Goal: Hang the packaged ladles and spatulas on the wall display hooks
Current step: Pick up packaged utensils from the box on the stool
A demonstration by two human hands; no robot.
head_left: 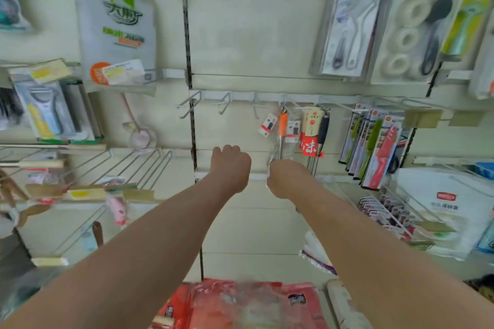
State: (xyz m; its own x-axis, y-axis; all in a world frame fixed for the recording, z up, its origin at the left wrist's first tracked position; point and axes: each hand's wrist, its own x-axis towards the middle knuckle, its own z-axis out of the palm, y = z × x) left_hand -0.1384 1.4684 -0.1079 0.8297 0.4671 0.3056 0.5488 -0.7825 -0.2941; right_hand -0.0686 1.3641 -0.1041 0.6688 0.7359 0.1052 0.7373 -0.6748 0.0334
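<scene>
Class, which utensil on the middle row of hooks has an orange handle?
The clear-wrapped utensil whose lower end the right hand grips; the beige-handled utensil and black-handled utensil hang to its right.

There were two hands, a left hand (231,165) and a right hand (283,179), and one clear pack (280,141) with one orange handle inside. In the middle row there were three bare hooks (190,105), two small tags (267,125) and one black handle (323,128). There was also one big white bag (117,29) with one green ribbon, three white rings (406,37) in one pack with one black tool (438,8), one pink ladle (141,139), one peeler (42,112) and one red knife (385,157).
</scene>
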